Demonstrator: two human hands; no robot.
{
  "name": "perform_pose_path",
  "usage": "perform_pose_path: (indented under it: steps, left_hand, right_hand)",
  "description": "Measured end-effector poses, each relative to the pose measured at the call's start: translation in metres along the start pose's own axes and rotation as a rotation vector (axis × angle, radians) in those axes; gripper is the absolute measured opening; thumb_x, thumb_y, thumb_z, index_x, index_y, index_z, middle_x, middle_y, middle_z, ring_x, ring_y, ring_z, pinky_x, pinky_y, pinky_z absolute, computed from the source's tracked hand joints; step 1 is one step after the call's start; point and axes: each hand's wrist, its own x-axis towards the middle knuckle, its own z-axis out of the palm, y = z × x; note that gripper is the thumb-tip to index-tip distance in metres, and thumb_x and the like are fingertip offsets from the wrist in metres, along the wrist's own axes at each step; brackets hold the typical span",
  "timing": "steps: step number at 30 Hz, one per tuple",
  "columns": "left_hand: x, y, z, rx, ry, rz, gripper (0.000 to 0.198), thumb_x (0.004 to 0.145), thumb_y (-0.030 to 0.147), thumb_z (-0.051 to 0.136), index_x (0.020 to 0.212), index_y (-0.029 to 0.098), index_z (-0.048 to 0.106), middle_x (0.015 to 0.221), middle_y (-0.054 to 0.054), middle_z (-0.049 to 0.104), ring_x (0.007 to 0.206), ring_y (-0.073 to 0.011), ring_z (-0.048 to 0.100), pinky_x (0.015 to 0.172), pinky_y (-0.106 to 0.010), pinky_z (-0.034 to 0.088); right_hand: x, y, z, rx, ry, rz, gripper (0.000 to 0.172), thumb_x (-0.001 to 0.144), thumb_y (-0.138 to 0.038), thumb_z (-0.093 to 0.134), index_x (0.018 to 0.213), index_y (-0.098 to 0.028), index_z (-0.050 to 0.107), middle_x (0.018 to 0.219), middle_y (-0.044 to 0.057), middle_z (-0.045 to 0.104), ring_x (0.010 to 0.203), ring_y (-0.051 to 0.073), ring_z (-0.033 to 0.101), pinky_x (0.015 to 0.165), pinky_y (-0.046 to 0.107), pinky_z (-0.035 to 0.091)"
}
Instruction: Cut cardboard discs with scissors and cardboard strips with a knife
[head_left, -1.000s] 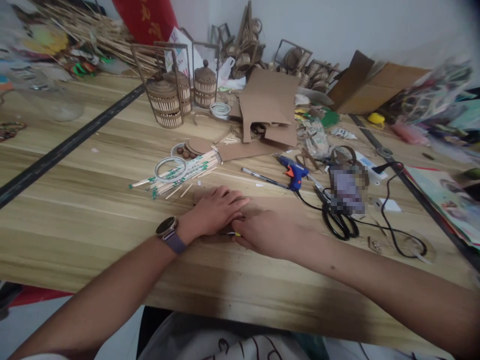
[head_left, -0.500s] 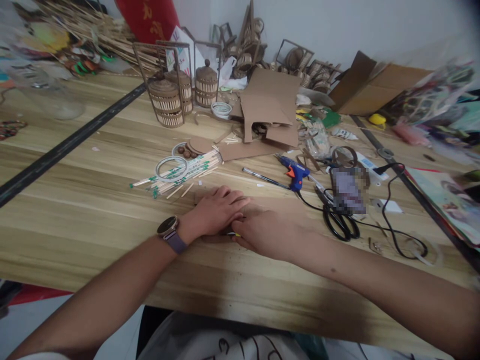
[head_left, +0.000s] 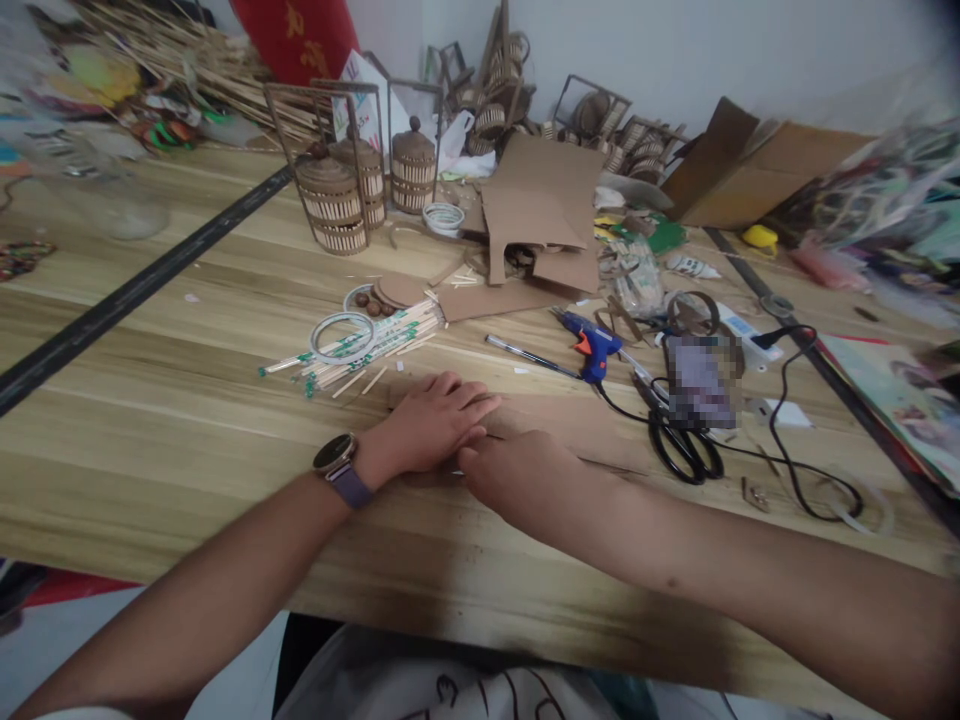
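Note:
My left hand [head_left: 431, 425] lies flat on a brown cardboard piece [head_left: 577, 425] on the wooden table [head_left: 187, 440], fingers stretched out and together; a watch sits on that wrist. My right hand [head_left: 521, 478] rests just beside it, touching its fingertips. Its fingers are curled closed against the cardboard's near edge, and what they hold is hidden. A thin dark line runs along the cardboard to the right of that hand.
A blue glue gun [head_left: 594, 345], a pen [head_left: 525, 356], black scissors [head_left: 686, 450] and a black cable [head_left: 795, 480] lie to the right. A bundle of sticks [head_left: 375, 345] with a tape ring [head_left: 341, 335] lies ahead. Wicker baskets [head_left: 330, 205] and cut cardboard [head_left: 536, 205] stand further back.
My right hand has slid a little to the left along the cardboard, and the small yellow tip seen under it before is now hidden. My left hand has stayed in place.

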Motion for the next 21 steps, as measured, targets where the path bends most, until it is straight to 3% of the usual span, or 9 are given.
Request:
perform_pose_path:
  steps: [8, 15, 21]
  left_hand:
    - [0.000, -0.001, 0.000, 0.001, 0.004, 0.006, 0.043, 0.104, 0.034, 0.042, 0.144, 0.019, 0.048, 0.140, -0.008, 0.057, 0.112, -0.0296, 0.048, 0.097, -0.044, 0.041]
    - [-0.001, -0.002, 0.000, -0.008, -0.010, 0.030, 0.045, 0.104, 0.036, 0.041, 0.144, 0.018, 0.048, 0.141, -0.009, 0.057, 0.114, -0.0293, 0.048, 0.098, -0.044, 0.041]
    - [-0.001, -0.004, 0.001, -0.011, -0.008, 0.033, 0.044, 0.104, 0.037, 0.042, 0.143, 0.019, 0.049, 0.140, -0.008, 0.057, 0.114, -0.0291, 0.047, 0.098, -0.043, 0.041]
  right_hand:
    - [0.003, 0.002, 0.002, -0.030, -0.004, -0.017, 0.033, 0.092, -0.003, 0.053, 0.123, -0.003, 0.064, 0.090, 0.018, 0.077, 0.074, 0.028, 0.077, 0.054, 0.030, 0.057]
    - [0.002, 0.009, 0.013, -0.035, -0.007, -0.064, 0.034, 0.092, -0.003, 0.054, 0.125, -0.007, 0.063, 0.092, 0.017, 0.078, 0.074, 0.028, 0.077, 0.054, 0.030, 0.058]
    - [-0.002, 0.013, 0.010, 0.008, -0.036, -0.050, 0.023, 0.091, -0.003, 0.055, 0.106, -0.012, 0.069, 0.085, 0.013, 0.077, 0.072, 0.027, 0.077, 0.051, 0.027, 0.053]
